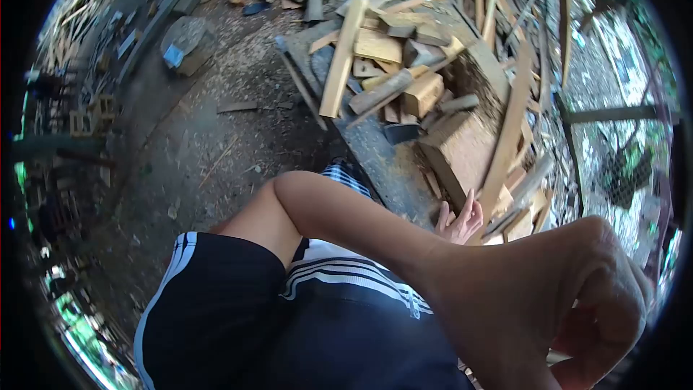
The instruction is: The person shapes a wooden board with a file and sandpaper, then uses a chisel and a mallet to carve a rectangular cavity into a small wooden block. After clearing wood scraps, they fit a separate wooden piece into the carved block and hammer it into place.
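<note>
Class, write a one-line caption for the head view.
Left hand curled, right hand with fingers raised, beside a worktable heaped with wood pieces.

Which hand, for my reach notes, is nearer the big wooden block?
Right: the right hand is beside the wooden block; the left hand is farther, near the camera.

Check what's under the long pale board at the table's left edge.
A wood piece pokes out left of the board; whatever lies fully beneath is covered.
</note>
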`<state>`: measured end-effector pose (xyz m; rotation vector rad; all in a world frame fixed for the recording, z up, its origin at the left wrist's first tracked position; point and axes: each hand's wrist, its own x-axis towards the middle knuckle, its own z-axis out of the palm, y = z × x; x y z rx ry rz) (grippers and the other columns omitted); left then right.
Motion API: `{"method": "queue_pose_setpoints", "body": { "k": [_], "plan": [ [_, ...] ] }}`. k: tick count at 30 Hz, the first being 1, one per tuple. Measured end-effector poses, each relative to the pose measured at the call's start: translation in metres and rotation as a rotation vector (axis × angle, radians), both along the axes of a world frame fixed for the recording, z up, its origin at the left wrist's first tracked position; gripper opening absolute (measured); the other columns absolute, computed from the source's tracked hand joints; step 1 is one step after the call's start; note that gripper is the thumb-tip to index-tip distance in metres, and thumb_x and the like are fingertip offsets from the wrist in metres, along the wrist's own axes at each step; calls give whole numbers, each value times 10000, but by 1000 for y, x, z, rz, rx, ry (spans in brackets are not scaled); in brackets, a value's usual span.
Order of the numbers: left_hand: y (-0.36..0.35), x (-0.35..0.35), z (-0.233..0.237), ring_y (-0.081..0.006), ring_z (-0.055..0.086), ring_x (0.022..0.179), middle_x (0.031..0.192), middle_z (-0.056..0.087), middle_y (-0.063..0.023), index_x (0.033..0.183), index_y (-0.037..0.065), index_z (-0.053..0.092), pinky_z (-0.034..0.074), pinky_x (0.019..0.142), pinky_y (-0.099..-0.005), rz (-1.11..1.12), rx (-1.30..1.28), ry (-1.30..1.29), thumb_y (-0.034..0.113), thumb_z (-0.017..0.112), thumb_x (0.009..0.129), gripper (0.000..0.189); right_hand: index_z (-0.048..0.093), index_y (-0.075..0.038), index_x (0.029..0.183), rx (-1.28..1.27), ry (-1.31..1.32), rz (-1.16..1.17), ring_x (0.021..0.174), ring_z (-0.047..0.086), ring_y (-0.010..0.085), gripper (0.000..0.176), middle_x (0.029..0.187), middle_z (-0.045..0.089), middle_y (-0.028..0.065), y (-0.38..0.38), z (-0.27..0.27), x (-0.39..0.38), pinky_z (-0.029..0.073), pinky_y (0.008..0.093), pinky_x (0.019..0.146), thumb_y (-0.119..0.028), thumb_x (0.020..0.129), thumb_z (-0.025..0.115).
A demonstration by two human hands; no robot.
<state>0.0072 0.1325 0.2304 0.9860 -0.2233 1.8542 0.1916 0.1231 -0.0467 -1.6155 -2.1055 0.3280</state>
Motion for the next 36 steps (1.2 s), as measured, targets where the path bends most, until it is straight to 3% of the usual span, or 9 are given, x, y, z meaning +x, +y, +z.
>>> {"method": "queue_pose_setpoints", "body": {
  "k": [3,5,9,13,14,20,25,28,36],
  "plan": [
    [8,-47,-7,-76,445,508,503,437,41,498,74,540,304,443,-226,148,9,15,271,780,610,330,482,-135,1368,14,-67,167,1038,512,321,622,1202,498,140,17,-12,-42,444,441,864,-243,804,722],
    [7,-83,-13,-62,462,511,498,454,45,482,82,539,315,438,-208,114,-36,145,275,769,618,330,483,-145,1376,29,-110,267,1055,499,327,626,1220,482,141,26,-20,-71,438,447,875,-241,806,722],
    [16,-116,-10,-48,471,502,493,472,46,477,86,543,320,427,-192,271,-45,-32,290,764,636,341,507,-153,1360,10,-166,389,1034,513,323,597,1191,499,152,33,-32,-95,454,432,845,-220,805,714],
    [28,-135,-9,-35,466,481,488,474,54,480,92,552,303,410,-175,326,65,-205,321,773,654,363,538,-148,1335,21,-191,401,993,532,302,559,1156,526,147,34,-37,-116,468,414,813,-196,804,706],
    [29,-141,-11,-33,465,482,491,476,55,484,94,555,300,409,-173,325,65,-183,327,776,653,363,560,-143,1314,-68,-206,376,982,537,289,538,1157,527,147,34,-33,-119,473,409,799,-200,799,708],
    [31,-173,-20,-30,460,483,500,480,56,497,98,564,298,410,-173,298,57,-70,337,782,653,360,575,-133,1293,-24,-144,353,954,542,287,547,1132,531,151,40,-60,-124,472,408,783,-179,768,719],
    [24,-170,-18,-30,458,483,505,483,56,505,99,569,299,411,-176,292,65,21,341,785,654,357,577,-130,1287,-3,-111,417,962,540,289,539,1136,528,151,45,-69,-127,472,409,786,-170,768,716],
    [15,-143,-12,-30,458,488,514,491,54,514,98,569,293,413,-180,339,94,-56,370,794,640,375,579,-127,1283,-3,-108,479,969,538,290,534,1139,527,152,43,-70,-107,471,410,788,-163,767,713],
    [-25,-87,8,-35,451,471,514,498,43,520,93,562,285,400,-188,408,66,98,329,784,720,380,590,-113,1259,23,-62,550,990,530,293,488,1146,523,156,33,-61,-88,470,415,797,-153,783,690]
  ]
}}
